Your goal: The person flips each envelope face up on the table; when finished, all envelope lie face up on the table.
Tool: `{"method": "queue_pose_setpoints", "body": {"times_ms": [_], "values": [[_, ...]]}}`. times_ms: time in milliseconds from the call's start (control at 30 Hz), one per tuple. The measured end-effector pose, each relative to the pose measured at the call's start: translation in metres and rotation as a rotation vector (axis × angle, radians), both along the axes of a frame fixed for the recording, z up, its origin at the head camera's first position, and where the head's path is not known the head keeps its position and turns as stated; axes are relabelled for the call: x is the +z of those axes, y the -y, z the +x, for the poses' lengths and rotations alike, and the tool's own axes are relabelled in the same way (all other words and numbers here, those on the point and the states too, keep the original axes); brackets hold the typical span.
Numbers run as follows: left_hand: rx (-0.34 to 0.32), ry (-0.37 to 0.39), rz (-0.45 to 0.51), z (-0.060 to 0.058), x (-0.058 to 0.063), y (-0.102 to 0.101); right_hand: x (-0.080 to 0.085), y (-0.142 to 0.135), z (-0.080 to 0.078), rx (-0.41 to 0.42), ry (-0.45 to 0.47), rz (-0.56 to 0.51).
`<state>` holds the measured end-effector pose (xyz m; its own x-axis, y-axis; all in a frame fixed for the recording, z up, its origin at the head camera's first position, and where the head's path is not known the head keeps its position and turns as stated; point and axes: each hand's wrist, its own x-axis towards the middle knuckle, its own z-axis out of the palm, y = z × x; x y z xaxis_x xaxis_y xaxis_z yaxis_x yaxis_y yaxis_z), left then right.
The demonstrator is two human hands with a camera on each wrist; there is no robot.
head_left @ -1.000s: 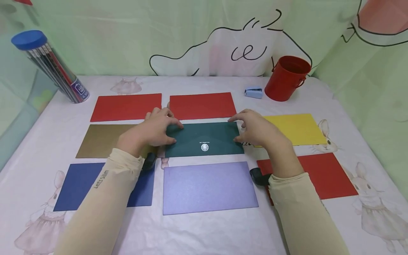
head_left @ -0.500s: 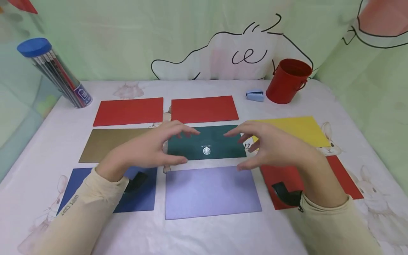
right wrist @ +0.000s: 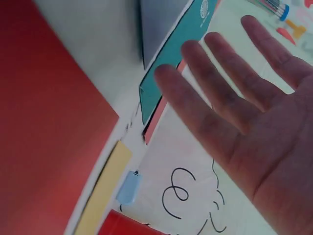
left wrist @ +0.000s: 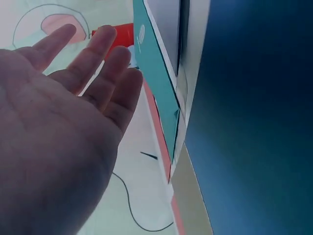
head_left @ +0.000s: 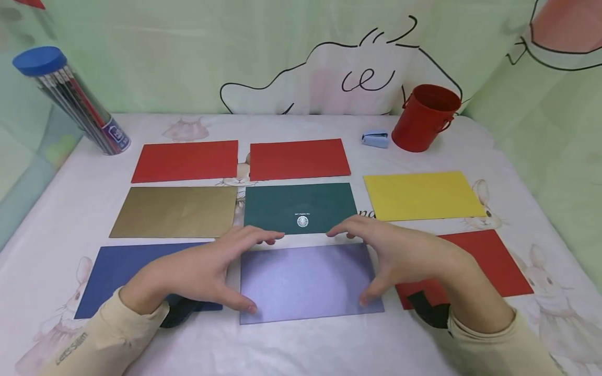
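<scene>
My left hand is spread at the left side of a lavender paper rectangle, its thumb over the near left corner. Opposite it, my right hand spans the right side of the same sheet, holding nothing. Fingers of both hands reach to the near edge of a dark green envelope-like piece with a round white logo. Partly under the left hand lies a blue rectangle; a red one is partly covered by the right arm. Both wrist views show the palms bare, fingers extended and apart.
A gold rectangle, a yellow one and two red ones, left and right, lie farther back. Behind them stand a blue-lidded tub of pencils, a small light-blue stapler-like object and a red bucket.
Both hands have come back toward the body from the sides of the green piece to the sides of the lavender one. The laid-out rectangles keep their places.
</scene>
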<state>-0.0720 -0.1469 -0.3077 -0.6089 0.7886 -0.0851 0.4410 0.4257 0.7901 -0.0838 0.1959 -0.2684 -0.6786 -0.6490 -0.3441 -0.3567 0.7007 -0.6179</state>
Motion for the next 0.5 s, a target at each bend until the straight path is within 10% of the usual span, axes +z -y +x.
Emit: {"method": "queue_pose_setpoints", "body": {"times_ms": [500], "values": [[-0.052,-0.074,-0.138,0.015,-0.012,-0.011,-0.015,-0.004,0.003,-0.003,-0.014,0.063]]}}
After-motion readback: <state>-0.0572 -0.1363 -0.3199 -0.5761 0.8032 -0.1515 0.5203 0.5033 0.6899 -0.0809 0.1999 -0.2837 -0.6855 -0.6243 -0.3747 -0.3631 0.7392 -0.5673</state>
